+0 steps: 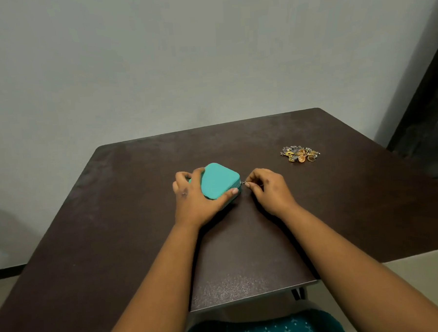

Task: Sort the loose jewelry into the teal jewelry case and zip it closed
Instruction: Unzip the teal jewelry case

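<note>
while the left hand (193, 195) clasped the closed teal jewelry case (220, 182) mid-table (114, 222), the right hand (267, 188) seemingly pinched its tiny zipper pull (243, 182); the loose jewelry (299, 154) lay well apart, far right.

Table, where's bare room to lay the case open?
The table is bare left of the teal case and between the case and the jewelry pile. It is crowded at the centre, where the left hand and right hand work the case.
</note>
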